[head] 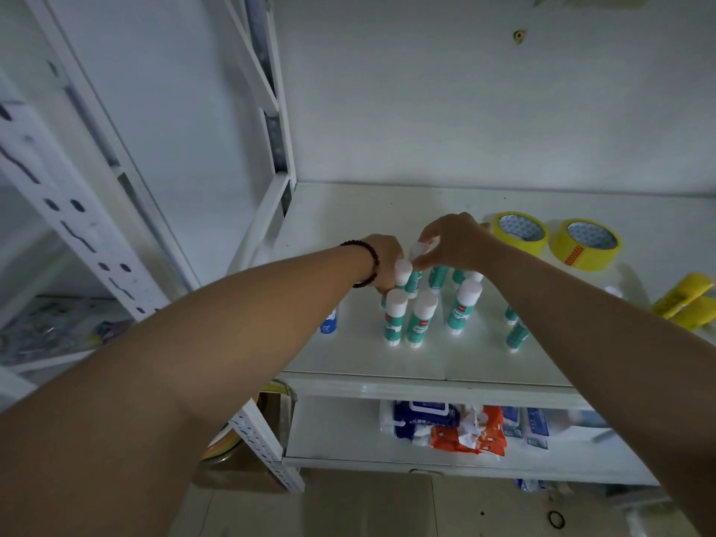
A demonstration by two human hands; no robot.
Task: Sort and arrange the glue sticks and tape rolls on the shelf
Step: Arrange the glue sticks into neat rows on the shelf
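On the white shelf (484, 354), the right hand (453, 242) pinches a glue stick's cap (419, 250); the left hand (383, 265) curls around another glue stick (405, 275) just beside those fingers.

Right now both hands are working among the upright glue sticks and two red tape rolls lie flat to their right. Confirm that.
Not quite: the two tape rolls are yellow, not red, as the head view shows. They do lie flat, right of the upright glue sticks, where the left hand and right hand work.
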